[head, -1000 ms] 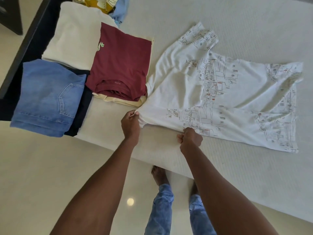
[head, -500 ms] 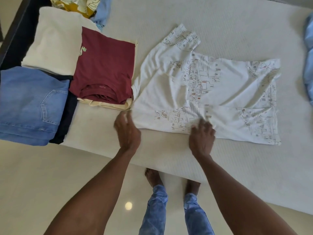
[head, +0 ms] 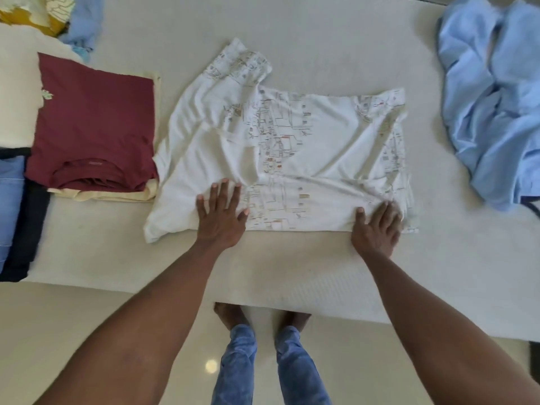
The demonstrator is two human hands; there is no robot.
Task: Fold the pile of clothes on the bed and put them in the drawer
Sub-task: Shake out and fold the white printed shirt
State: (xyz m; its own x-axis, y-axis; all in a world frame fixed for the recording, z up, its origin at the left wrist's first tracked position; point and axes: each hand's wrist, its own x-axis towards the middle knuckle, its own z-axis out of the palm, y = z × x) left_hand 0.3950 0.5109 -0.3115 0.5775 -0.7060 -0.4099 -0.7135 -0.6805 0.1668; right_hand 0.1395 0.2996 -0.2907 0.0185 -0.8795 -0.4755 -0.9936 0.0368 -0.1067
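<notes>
view from above, looking down at a cream bed [head: 306, 30] with the person's two bare arms reaching forward over its near edge. a white printed t-shirt [head: 292, 147] lies spread on the bed in the middle of the view, partly folded, with one sleeve pointing to the far left and wrinkles across its body. the left hand [head: 220, 217] lies flat on the near left part of the shirt, fingers straight and spread, palm down, holding nothing. the right hand [head: 378, 226] lies flat on the near right corner of the shirt, fingers straight and pointing away, also holding nothing. both hands rest along the shirt's near hem, well apart from each other, with the printed middle of the shirt between and beyond them. to the left of the shirt, just beside it, sits a folded maroon t-shirt [head: 93, 124] on top of a folded pale yellow garment [head: 122, 195]. further left are a folded cream garment [head: 17, 92] and folded blue jeans [head: 10, 200] at the picture's edge. at the far right lies a crumpled light blue garment [head: 493, 106], unfolded. below the bed edge the person's bare feet and blue trouser legs stand on a pale floor [head: 58, 331]
</notes>
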